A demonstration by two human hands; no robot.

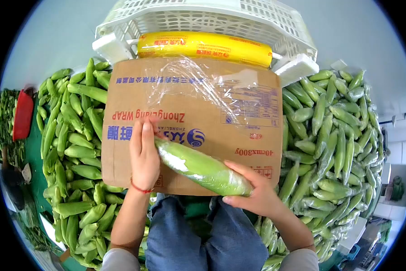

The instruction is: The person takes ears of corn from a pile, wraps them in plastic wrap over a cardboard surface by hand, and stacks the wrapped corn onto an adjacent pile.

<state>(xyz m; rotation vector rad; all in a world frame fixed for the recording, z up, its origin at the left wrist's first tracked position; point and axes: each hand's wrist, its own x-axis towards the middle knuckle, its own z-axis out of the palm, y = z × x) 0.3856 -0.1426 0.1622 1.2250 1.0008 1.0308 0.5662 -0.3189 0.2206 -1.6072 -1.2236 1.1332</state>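
An ear of corn in green husk, wrapped in clear film (198, 167), slants over the cardboard box (135, 95). My right hand (252, 189) is closed round its lower right end. At its upper left end is my left hand (146, 153), fingers pointing up and close together beside the tip; whether they grip it is hard to tell. Behind the box, a yellow roll of cling film (203, 46) lies across two white supports. A loose sheet of clear film (180, 81) rests on the box top.
Unwrapped green corn (78, 151) is heaped on the left, film-wrapped corn (343, 144) on the right. A white plastic basket (203, 20) stands behind the roll. A red object (23, 115) is at the far left. My knees are below the box.
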